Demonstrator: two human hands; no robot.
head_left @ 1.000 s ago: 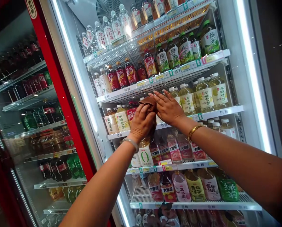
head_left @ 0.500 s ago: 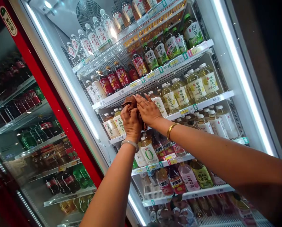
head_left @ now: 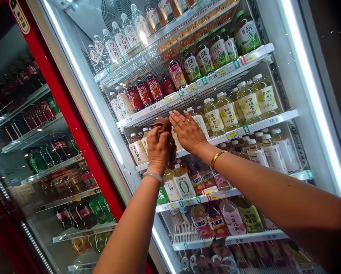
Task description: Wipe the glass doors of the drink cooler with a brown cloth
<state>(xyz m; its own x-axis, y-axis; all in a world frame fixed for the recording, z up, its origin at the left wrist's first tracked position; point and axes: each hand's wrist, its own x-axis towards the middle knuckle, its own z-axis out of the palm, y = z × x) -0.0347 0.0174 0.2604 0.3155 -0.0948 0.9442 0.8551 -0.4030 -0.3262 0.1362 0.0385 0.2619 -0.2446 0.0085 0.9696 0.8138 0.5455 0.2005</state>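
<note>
My left hand point(head_left: 157, 148), with a pale bangle at the wrist, is closed around a bunched brown cloth point(head_left: 172, 146). Part of the cloth sticks out above and to the right of my knuckles. Just right of it, my right hand point(head_left: 189, 131) lies flat with fingers stretched out, a gold bangle on that wrist. Both hands are in front of a lit drinks fridge, level with a middle shelf of bottles with pale labels. Behind my fingers a white-labelled bottle point(head_left: 201, 125) is partly covered. Whether my right palm touches glass I cannot tell for sure.
Green tea bottles point(head_left: 218, 51) and red-labelled bottles point(head_left: 144, 91) stand on a higher shelf. Below my hands is a bottle marked 0 point(head_left: 184, 184). A red fridge frame point(head_left: 58, 99) runs down the left, beside a second fridge of cans and bottles.
The camera view has shifted, so the shelves sit further right. My right hand has slid a little rightward from the cloth, and my left hand still grips it.
</note>
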